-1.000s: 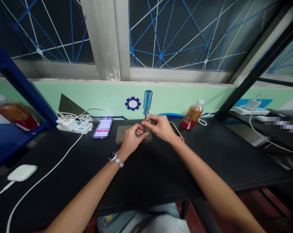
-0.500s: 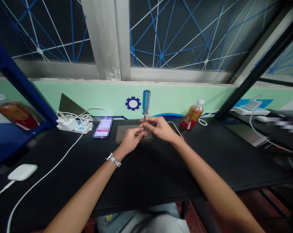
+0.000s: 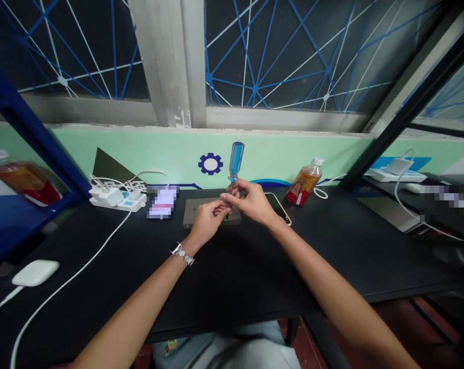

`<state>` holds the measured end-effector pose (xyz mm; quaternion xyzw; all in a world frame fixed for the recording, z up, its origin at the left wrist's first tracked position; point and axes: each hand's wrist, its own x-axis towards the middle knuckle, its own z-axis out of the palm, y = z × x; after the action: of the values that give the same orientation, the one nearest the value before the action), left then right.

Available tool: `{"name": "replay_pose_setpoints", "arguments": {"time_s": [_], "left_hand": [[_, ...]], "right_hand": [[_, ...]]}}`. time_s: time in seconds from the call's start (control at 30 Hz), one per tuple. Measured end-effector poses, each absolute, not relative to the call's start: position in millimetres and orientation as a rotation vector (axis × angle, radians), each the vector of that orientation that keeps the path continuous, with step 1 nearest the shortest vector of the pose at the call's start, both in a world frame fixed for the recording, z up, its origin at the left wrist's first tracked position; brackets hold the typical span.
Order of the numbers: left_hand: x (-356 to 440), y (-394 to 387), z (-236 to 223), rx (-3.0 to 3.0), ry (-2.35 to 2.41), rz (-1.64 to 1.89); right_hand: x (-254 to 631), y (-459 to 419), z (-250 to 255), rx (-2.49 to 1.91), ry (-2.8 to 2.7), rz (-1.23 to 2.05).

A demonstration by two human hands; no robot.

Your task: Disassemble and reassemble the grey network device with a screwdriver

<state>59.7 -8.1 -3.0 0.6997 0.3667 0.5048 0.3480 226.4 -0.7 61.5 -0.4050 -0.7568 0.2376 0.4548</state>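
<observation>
Fingers of the right hand (image 3: 251,202) pinch the metal shaft of a blue-handled screwdriver (image 3: 235,161) just below the handle; the tool stands nearly upright, handle tilted slightly right, tip down over a grey metal plate (image 3: 193,212). Fingers of the left hand (image 3: 207,220) are drawn together at the lower shaft near the tip, thumb and forefinger pressed close; whether they hold a screw there cannot be told. Left wrist carries a metal watch (image 3: 183,252).

Plate lies flat on the black desk (image 3: 235,271), near the back edge by the green wall. A phone (image 3: 280,207) lies just right of the plate, partly hidden by the right hand. Further right stands a plastic bottle (image 3: 304,182) of amber drink. Left of the plate: a blurred screen, then a white power strip (image 3: 119,199) with chargers plugged in, its white cable (image 3: 74,277) running toward the near left. A white mouse-like object (image 3: 35,271) rests at the desk's left edge.
</observation>
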Motion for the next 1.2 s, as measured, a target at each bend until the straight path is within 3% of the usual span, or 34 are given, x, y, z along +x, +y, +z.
{"name": "replay_pose_setpoints", "arguments": {"time_s": [0.2, 0.47, 0.83, 1.2], "left_hand": [[56.2, -7.0, -2.1, 1.804, 0.836, 1.212], [67.4, -9.4, -5.2, 1.839, 1.105, 1.422], [54.1, -8.7, 1.0, 1.792, 0.888, 1.197], [62.3, -6.4, -6.3, 1.809, 1.054, 1.414]], "right_hand": [[236.4, -4.1, 66.7, -0.893, -1.996, 0.802], [224.6, 2.4, 54.4, -1.029, -1.774, 0.558], [233.5, -1.1, 64.6, -0.928, -1.952, 0.760], [225.4, -1.6, 58.1, -1.005, -1.849, 0.553]]}}
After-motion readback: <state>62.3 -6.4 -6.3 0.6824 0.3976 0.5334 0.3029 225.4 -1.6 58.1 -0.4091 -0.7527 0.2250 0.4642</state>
